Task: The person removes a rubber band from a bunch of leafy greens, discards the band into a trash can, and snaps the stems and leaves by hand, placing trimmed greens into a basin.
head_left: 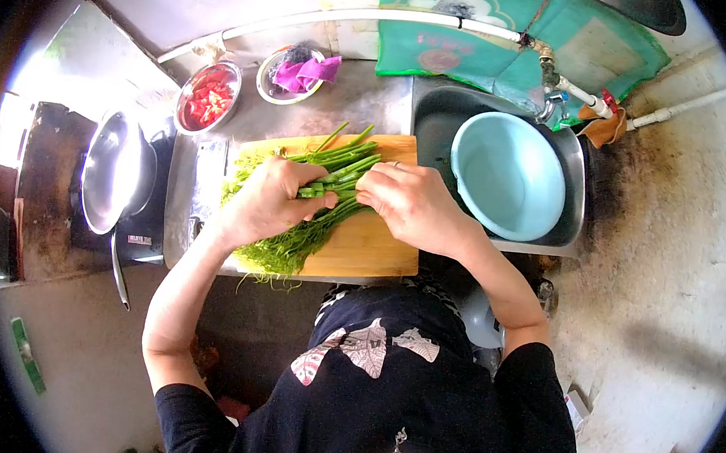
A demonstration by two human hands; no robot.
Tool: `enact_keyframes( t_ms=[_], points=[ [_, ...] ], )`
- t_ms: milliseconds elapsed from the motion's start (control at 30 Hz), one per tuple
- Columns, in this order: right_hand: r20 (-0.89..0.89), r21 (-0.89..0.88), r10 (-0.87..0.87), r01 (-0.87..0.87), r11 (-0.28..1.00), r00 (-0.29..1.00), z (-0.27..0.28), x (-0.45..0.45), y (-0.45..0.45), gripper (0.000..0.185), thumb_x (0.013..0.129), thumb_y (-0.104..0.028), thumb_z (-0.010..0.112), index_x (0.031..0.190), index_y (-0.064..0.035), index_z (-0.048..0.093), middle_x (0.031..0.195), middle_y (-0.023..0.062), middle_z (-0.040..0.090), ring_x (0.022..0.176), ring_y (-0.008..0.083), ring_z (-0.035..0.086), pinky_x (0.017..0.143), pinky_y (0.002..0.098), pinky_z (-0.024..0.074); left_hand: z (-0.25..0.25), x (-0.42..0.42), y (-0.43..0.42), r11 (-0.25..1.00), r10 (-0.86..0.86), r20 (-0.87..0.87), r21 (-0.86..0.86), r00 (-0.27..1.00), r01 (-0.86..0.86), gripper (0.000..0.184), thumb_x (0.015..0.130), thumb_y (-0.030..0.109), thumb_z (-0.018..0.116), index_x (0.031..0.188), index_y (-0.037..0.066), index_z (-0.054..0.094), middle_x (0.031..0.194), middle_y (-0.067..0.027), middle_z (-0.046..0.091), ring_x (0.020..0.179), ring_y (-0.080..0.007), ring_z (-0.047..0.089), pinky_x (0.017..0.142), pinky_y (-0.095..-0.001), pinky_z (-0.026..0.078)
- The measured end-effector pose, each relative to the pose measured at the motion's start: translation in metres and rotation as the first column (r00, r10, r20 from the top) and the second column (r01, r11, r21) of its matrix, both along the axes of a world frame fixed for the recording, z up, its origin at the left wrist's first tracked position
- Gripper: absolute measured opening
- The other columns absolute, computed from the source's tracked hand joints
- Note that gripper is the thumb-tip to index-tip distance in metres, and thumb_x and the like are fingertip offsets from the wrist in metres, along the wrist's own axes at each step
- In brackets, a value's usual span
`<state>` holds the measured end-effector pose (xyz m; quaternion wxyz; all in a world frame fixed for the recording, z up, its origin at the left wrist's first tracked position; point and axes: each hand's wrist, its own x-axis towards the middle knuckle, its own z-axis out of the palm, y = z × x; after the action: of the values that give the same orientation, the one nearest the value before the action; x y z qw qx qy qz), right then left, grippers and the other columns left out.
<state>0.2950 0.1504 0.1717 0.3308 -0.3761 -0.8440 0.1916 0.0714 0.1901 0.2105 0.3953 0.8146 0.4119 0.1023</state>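
1. From where I'm standing, the wooden cutting board (378, 249) is lying on the metal counter (359, 100) in front of a person in a dark T-shirt (417, 415), and both bare hands are working above it.
2. The leafy greens (290, 247) are resting on the board, their feathery leaves spreading over its left part and spilling past its near edge, while their long stems are slanting toward its far right part.
3. The left hand (271, 196) is reaching over the left part of the board, its fingers and thumb closing around a bunch of the stems, with some short stem ends showing beside the thumb.
4. The right hand (402, 202) is hovering over the right part of the board, thumb and fingertips drawing together and pinching the stems just beside the left hand.
5. Right of the board, a light blue basin (514, 174) is sitting, slightly tilted, in a metal sink (438, 114), with a tap (548, 109) standing at the sink's far side.
6. Beyond the board's far left corner, a metal bowl (234, 90) is holding red chunks (206, 104), and beside it a pale bowl (263, 85) is holding a purple cloth (306, 74).
7. Well left of the board, a shiny pan (113, 171) is resting, its handle pointing toward the person's side.
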Motion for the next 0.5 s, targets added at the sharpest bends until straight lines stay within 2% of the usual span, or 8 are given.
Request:
enact_keyframes(
  t_ms=[133, 200, 233, 267, 300, 367, 433, 500],
  points=[
    [-0.039, 0.069, 0.089, -0.086, 0.994, 0.995, -0.008, 0.001, 0.002, 0.013, 0.088, -0.013, 0.063, 0.088, -0.0006, 0.060, 0.080, 0.0119, 0.061, 0.074, 0.0296, 0.063, 0.063, 0.0384, 0.0487, -0.001, -0.006, 0.003, 0.995, -0.070, 0.107, -0.068, 0.992, 0.078, 0.017, 0.087, 0.016, 0.068, 0.083, -0.001, 0.066, 0.054, -0.0079, 0.059, 0.049, -0.0147, 0.058, 0.052, -0.0315, 0.046],
    [-0.370, -0.205, 0.164, -0.252, 0.946, 0.914, -0.021, 0.002, 0.000, 0.016, 0.092, -0.018, 0.060, 0.092, -0.0015, 0.059, 0.076, 0.0080, 0.058, 0.066, 0.0231, 0.057, 0.057, 0.0341, 0.0440, 0.003, -0.008, 0.006, 0.992, -0.089, 0.083, -0.087, 0.993, 0.096, 0.016, 0.087, 0.015, 0.068, 0.084, 0.000, 0.067, 0.055, -0.0063, 0.060, 0.049, -0.0123, 0.057, 0.051, -0.0304, 0.046],
    [-0.372, -0.203, 0.169, -0.257, 0.945, 0.913, -0.025, 0.006, -0.002, 0.016, 0.092, -0.018, 0.060, 0.092, -0.0015, 0.059, 0.076, 0.0080, 0.058, 0.066, 0.0231, 0.057, 0.057, 0.0341, 0.0440, 0.005, -0.011, 0.007, 0.988, -0.107, 0.057, -0.104, 0.993, 0.113, 0.014, 0.088, 0.014, 0.067, 0.086, 0.000, 0.068, 0.056, -0.0047, 0.060, 0.050, -0.0098, 0.056, 0.051, -0.0293, 0.045],
    [-0.740, -0.309, 0.026, -0.374, 0.874, 0.672, -0.028, 0.017, -0.006, 0.019, 0.094, -0.021, 0.058, 0.094, -0.0020, 0.059, 0.077, 0.0061, 0.057, 0.064, 0.0188, 0.053, 0.057, 0.0308, 0.0413, -0.001, -0.022, 0.009, 0.987, 0.007, 0.044, -0.158, 0.999, 0.001, 0.013, 0.088, 0.014, 0.067, 0.086, 0.001, 0.068, 0.057, -0.0035, 0.061, 0.051, -0.0092, 0.057, 0.051, -0.0288, 0.045],
    [-0.930, -0.338, -0.195, -0.519, 0.786, 0.310, -0.030, 0.028, -0.009, 0.022, 0.096, -0.024, 0.056, 0.096, -0.0025, 0.059, 0.077, 0.0041, 0.056, 0.062, 0.0146, 0.049, 0.057, 0.0275, 0.0385, -0.007, -0.032, 0.010, 0.972, 0.118, 0.024, -0.208, 0.993, -0.110, 0.013, 0.089, 0.013, 0.067, 0.086, 0.001, 0.069, 0.059, -0.0023, 0.062, 0.053, -0.0085, 0.057, 0.051, -0.0284, 0.045],
    [-0.986, -0.163, -0.107, -0.586, 0.794, 0.129, -0.033, 0.047, 0.001, 0.024, 0.099, -0.026, 0.052, 0.102, -0.0028, 0.059, 0.078, 0.0010, 0.052, 0.061, 0.0085, 0.040, 0.055, 0.0242, 0.0330, -0.006, -0.041, 0.005, 0.988, 0.004, 0.120, -0.152, 0.993, 0.014, 0.015, 0.089, 0.013, 0.068, 0.090, -0.001, 0.068, 0.063, -0.0015, 0.064, 0.060, -0.0062, 0.058, 0.057, -0.0249, 0.046],
    [-0.939, -0.335, -0.236, -0.519, 0.786, 0.249, -0.053, 0.062, -0.003, 0.023, 0.097, -0.022, 0.056, 0.105, -0.0009, 0.061, 0.079, 0.0012, 0.054, 0.063, 0.0091, 0.044, 0.055, 0.0245, 0.0359, 0.009, -0.034, 0.003, 0.979, 0.095, 0.094, -0.189, 0.991, -0.076, 0.018, 0.089, 0.015, 0.069, 0.092, -0.003, 0.068, 0.064, -0.0017, 0.064, 0.060, -0.0050, 0.057, 0.061, -0.0254, 0.046],
    [-0.584, -0.588, -0.399, -0.029, 0.808, 0.707, -0.076, 0.075, -0.003, 0.022, 0.095, -0.018, 0.059, 0.108, -0.0008, 0.064, 0.083, 0.0020, 0.055, 0.068, 0.0085, 0.046, 0.057, 0.0248, 0.0387, 0.008, -0.036, 0.004, 0.974, 0.099, 0.094, -0.213, 0.991, -0.078, 0.020, 0.089, 0.015, 0.069, 0.093, -0.004, 0.066, 0.068, -0.0025, 0.064, 0.064, -0.0050, 0.057, 0.064, -0.0254, 0.046]
  ],
)
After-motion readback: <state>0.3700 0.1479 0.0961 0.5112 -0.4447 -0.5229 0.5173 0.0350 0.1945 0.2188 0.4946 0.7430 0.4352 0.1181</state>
